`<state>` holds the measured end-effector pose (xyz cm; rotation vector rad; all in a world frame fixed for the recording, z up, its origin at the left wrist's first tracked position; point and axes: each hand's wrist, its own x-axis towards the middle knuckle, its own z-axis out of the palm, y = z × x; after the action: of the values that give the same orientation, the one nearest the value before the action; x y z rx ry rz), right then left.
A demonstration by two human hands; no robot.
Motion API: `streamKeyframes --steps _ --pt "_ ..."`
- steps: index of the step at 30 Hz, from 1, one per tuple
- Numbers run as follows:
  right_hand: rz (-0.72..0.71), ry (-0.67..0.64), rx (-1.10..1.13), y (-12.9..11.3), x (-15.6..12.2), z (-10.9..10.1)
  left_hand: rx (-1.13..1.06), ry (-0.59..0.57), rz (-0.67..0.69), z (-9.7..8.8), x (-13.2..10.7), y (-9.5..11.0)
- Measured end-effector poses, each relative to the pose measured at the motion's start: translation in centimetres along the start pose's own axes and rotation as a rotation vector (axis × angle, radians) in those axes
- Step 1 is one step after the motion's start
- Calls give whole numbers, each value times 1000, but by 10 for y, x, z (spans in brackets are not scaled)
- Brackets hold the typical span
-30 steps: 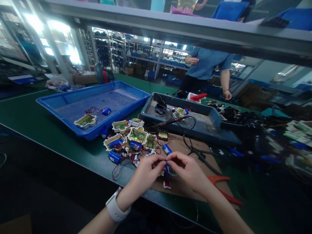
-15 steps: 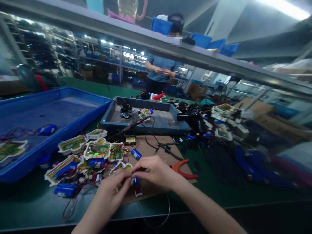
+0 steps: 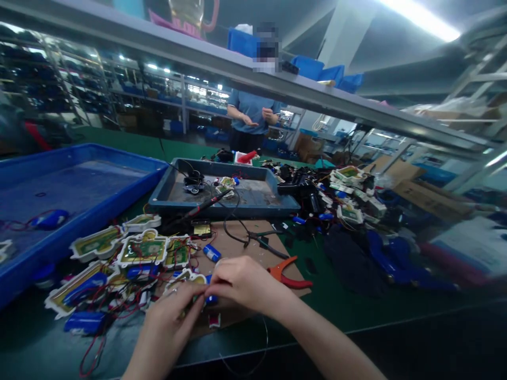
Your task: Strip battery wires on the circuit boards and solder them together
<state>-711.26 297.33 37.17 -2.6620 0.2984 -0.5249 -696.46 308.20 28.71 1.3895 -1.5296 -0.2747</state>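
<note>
My left hand (image 3: pixel 174 311) and my right hand (image 3: pixel 237 285) meet fingertip to fingertip over a brown board (image 3: pixel 233 232). Both are closed in a pinch, and whatever lies between the fingertips is too small or too hidden to name. Just behind the left fingers is a white-rimmed circuit housing (image 3: pixel 188 275), partly covered by that hand. Blue shows under the right fingers, mostly hidden. A small dark red piece with a pale edge (image 3: pixel 214 320) lies below the hands. Farther up the board rests a blue cylindrical battery (image 3: pixel 212 253). Orange-handled pliers (image 3: pixel 285 274) lie right of my right hand.
White-rimmed circuit boards (image 3: pixel 142 249) with batteries and red wires crowd the left. A large blue tray (image 3: pixel 119 195) and a smaller grey-blue tray (image 3: pixel 222 211) stand behind. Parts are heaped (image 3: pixel 348 195) at back right. A shelf (image 3: pixel 222 66) crosses above; a person (image 3: pixel 251 116) stands beyond.
The view has shifted, so the bench things sit farther left in the picture. My hands stay pinched together over the board. The person across has moved their hands apart.
</note>
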Motion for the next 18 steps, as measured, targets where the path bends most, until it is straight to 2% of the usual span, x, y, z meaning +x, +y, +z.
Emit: streamKeyframes --steps 3,6,8,12,18 --pt "67 144 196 5 -6 13 -137 -13 -179 -1 3 14" --pt "169 281 349 6 -14 28 -309 43 -415 -4 9 25" --pt "213 332 407 5 -19 38 -457 88 -517 -6 11 29" --pt "218 381 386 -2 -25 51 -596 148 -598 -5 10 29" --pt "211 441 324 -12 -27 58 -673 194 -599 -2 8 29"
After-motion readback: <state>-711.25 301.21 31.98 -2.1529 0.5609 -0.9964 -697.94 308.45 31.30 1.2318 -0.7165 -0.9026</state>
